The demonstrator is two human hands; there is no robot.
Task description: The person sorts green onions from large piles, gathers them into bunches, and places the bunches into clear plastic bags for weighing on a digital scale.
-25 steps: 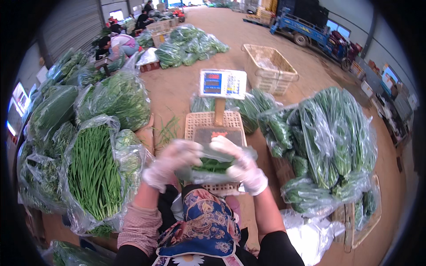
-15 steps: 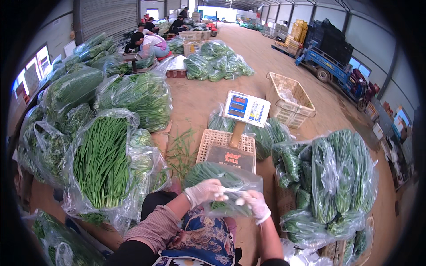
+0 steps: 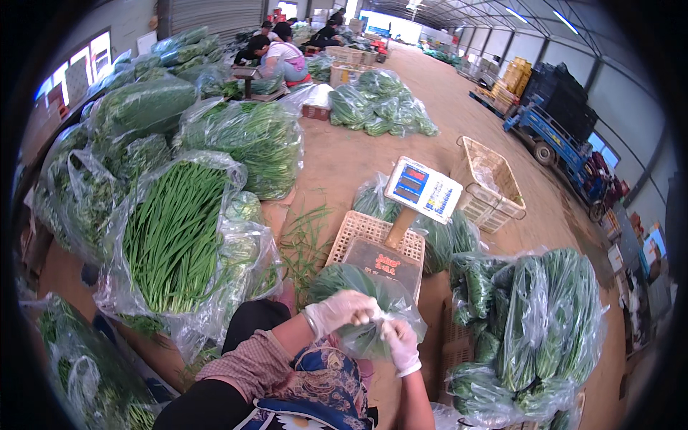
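A clear plastic bag of green leafy stalks [image 3: 344, 283] lies in front of me against the near edge of a scale. Its gathered mouth is pinched between my two gloved hands. My left hand [image 3: 342, 312] closes on the twisted plastic from the left. From the right, my right hand [image 3: 400, 347] grips the same neck of plastic, close beside the left fingers. Both hands wear thin whitish gloves. The scale [image 3: 383, 265] has a dark platform in a tan plastic crate, and its white display head [image 3: 423, 190] stands on a post beyond the bag.
An open bag of long green stalks [image 3: 175, 236] stands at the left among several filled bags. More filled bags [image 3: 537, 315] are stacked at the right. A tan crate [image 3: 494, 179] sits behind the scale. Far back are several people [image 3: 287, 54] and a blue cargo tricycle [image 3: 552, 132].
My hands have come closer together, and the bag's mouth is now bunched into a tight neck. The bag looks rounder. The whole view has tilted and shifted.
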